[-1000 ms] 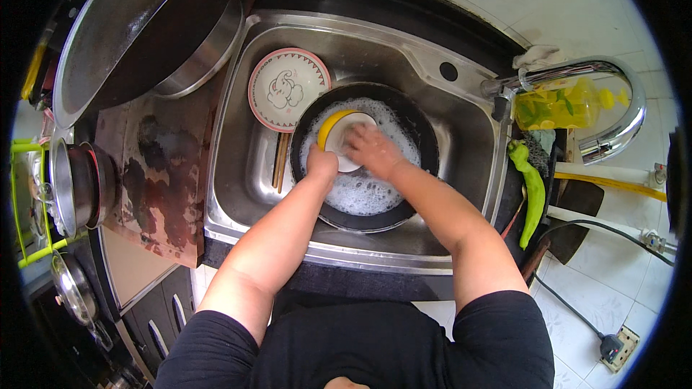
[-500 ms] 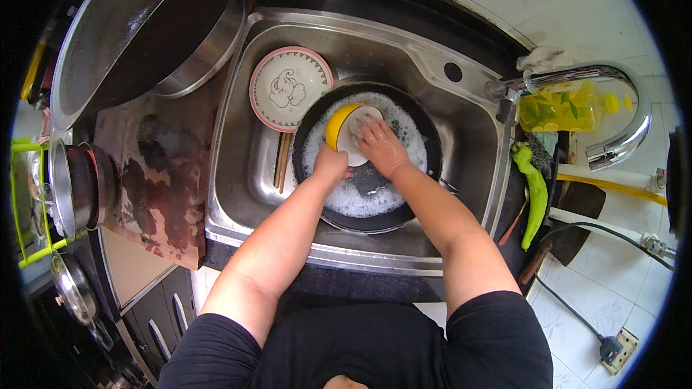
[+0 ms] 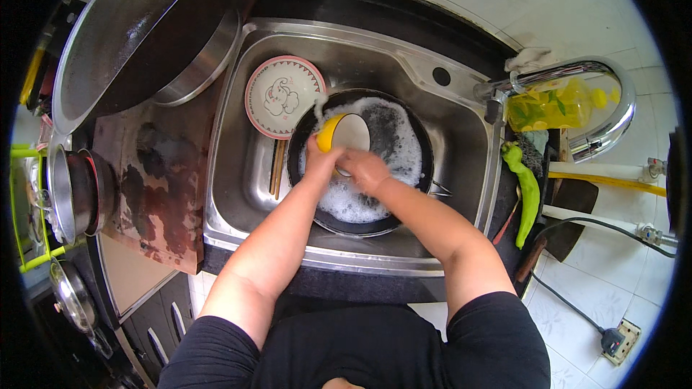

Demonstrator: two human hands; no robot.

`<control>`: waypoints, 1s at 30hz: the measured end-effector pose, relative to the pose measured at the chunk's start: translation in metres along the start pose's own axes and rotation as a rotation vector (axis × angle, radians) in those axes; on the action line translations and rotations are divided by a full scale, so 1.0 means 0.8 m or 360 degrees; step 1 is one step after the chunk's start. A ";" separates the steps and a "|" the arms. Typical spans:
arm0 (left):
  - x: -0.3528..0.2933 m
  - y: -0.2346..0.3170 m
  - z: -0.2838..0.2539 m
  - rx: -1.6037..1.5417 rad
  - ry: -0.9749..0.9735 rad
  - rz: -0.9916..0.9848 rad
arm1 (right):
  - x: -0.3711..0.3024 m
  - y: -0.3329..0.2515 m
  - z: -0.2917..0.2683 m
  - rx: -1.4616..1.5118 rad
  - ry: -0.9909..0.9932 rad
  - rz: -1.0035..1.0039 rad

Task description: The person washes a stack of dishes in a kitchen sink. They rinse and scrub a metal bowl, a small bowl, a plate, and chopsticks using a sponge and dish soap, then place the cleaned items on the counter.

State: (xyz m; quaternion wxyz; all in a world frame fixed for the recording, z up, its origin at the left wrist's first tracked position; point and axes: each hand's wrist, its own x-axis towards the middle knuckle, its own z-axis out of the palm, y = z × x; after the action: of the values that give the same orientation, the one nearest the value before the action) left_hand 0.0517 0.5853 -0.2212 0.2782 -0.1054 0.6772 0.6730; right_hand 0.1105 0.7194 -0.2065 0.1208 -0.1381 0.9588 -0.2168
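A bowl (image 3: 354,132), yellow outside and white inside, is tilted over the dark round pan (image 3: 425,137) in the sink. My left hand (image 3: 321,161) grips the bowl's left side and lower edge. At the bowl's near rim my right hand (image 3: 365,171) has its fingers curled against it, partly hidden by the hand itself. Soapy water with white foam (image 3: 404,137) fills the pan. A whitish splash of suds shows just left of the bowl's far rim. Left of the pan lie a white plate (image 3: 283,101) with a pink edge and a pair of chopsticks (image 3: 277,169).
A steel sink (image 3: 249,202) surrounds the pan, with a curved tap (image 3: 628,101) at its right. Beyond its right edge are a green pepper (image 3: 526,187) and a yellow bottle (image 3: 551,106). At left are a wet wooden board (image 3: 155,187) and a large wok (image 3: 137,36).
My right hand has come out of the bowl's inside to its near rim. The bowl has turned and shifted slightly left and down, and a splash of suds has appeared beside it.
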 end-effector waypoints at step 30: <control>-0.029 0.039 0.000 0.0013 -0.0068 -0.0234 | -0.031 -0.005 -0.013 -0.0373 0.0169 -0.0161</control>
State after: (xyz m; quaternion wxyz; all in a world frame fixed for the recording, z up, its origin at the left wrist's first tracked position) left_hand 0.0545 0.5821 -0.1824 0.3416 -0.1393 0.6643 0.6501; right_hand 0.1317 0.7280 -0.1917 0.0418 -0.1877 0.9745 -0.1160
